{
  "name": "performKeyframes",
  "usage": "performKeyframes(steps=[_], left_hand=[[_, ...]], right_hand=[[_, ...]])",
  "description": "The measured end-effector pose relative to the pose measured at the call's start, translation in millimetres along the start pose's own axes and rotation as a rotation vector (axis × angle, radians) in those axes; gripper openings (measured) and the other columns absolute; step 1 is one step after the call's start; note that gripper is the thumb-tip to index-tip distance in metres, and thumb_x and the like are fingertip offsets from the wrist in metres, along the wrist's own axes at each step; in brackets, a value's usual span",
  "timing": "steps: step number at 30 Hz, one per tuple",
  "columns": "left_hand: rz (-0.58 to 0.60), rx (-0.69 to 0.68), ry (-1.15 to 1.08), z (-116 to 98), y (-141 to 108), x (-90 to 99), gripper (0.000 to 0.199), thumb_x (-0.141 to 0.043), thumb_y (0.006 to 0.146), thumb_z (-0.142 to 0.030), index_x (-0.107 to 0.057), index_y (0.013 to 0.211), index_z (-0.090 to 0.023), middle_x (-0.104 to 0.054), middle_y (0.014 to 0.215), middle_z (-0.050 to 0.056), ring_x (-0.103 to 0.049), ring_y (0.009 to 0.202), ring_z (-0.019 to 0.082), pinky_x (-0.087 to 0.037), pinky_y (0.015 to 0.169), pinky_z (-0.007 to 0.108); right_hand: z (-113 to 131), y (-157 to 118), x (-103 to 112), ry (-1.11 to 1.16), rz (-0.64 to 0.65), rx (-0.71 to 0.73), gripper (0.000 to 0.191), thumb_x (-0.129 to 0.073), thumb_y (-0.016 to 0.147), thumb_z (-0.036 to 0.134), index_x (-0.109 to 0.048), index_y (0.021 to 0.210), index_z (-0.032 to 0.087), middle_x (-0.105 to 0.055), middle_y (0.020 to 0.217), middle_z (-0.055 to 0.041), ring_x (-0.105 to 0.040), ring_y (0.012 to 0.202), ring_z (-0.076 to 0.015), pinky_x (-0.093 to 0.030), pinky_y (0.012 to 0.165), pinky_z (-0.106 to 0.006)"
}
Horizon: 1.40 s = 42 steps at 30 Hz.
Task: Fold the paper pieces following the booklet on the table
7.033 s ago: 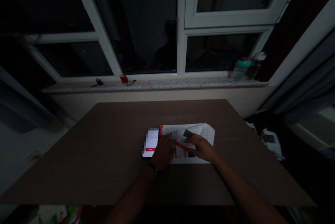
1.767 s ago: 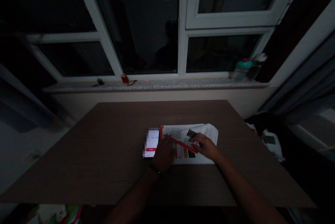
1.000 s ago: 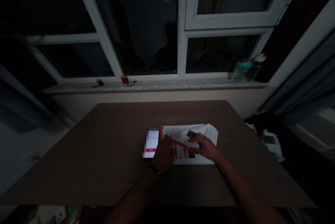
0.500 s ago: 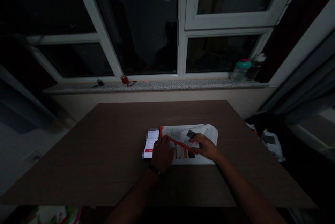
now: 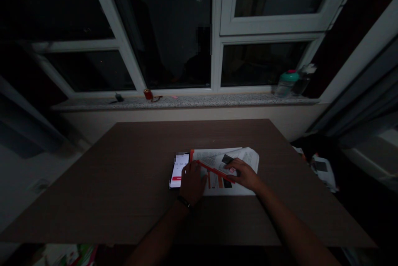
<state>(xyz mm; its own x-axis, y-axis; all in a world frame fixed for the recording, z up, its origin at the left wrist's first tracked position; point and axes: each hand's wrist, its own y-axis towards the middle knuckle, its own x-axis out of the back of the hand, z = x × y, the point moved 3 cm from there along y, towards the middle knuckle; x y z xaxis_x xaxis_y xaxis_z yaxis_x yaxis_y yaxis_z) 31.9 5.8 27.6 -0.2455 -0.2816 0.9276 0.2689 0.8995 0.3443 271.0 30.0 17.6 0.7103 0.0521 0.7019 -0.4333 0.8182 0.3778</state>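
A printed newspaper sheet (image 5: 214, 154) lies on the table, with one flap folded diagonally across it. The flap's red-edged border slants from upper left to lower right. My left hand (image 5: 192, 183) rests flat on the paper's left part, its fingertips by the upper end of the red border and its thumb apart. My right hand (image 5: 244, 175) pinches the flap between thumb and fingers near the lower end of that border. Left of the paper, a phone (image 5: 178, 172) with a lit screen lies partly behind my left hand, showing timer-like digits and a red button.
The brown table (image 5: 124, 183) stands below a window with a stone sill (image 5: 192, 101). On the sill are a bottle with a teal lid (image 5: 287, 81), a clear bottle (image 5: 303, 81) and a small red item (image 5: 148, 94). White items (image 5: 323, 170) lie beyond the table's right edge.
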Motion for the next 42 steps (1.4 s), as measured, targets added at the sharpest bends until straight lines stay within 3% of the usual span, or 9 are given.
performKeyframes(steps=[18, 26, 42], left_hand=[[0.037, -0.014, 0.048, 0.0, -1.4, -3.8, 0.045, -0.049, 0.094, -0.036, -0.051, 0.131, -0.011, -0.049, 0.138, 0.014, -0.04, 0.127, 0.031, -0.032, 0.107, 0.049], [0.042, 0.038, 0.077, -1.7, -1.4, 1.1, 0.043, -0.052, 0.092, -0.04, -0.054, 0.13, -0.017, -0.051, 0.135, 0.015, -0.041, 0.126, 0.034, -0.028, 0.108, 0.055], [0.016, 0.005, -0.011, -1.7, 0.9, 6.0, 0.035, -0.054, 0.092, -0.033, -0.057, 0.122, -0.017, -0.054, 0.13, 0.012, -0.045, 0.122, 0.03, -0.034, 0.105, 0.05]], right_hand=[[0.8, 0.4, 0.8, -0.001, 0.001, 0.002, 0.032, -0.076, 0.075, 0.024, -0.068, 0.105, 0.025, -0.064, 0.091, -0.0045, -0.059, 0.092, -0.0215, -0.047, 0.084, -0.035], [1.3, 1.3, 1.5, -0.002, 0.009, 0.008, 0.03, -0.075, 0.076, 0.024, -0.068, 0.105, 0.024, -0.064, 0.09, -0.0053, -0.059, 0.091, -0.0219, -0.048, 0.083, -0.036], [-2.7, -0.7, -0.8, 0.015, 0.013, -0.026, 0.031, -0.075, 0.076, 0.026, -0.068, 0.106, 0.026, -0.064, 0.092, -0.0051, -0.058, 0.092, -0.0221, -0.048, 0.084, -0.036]])
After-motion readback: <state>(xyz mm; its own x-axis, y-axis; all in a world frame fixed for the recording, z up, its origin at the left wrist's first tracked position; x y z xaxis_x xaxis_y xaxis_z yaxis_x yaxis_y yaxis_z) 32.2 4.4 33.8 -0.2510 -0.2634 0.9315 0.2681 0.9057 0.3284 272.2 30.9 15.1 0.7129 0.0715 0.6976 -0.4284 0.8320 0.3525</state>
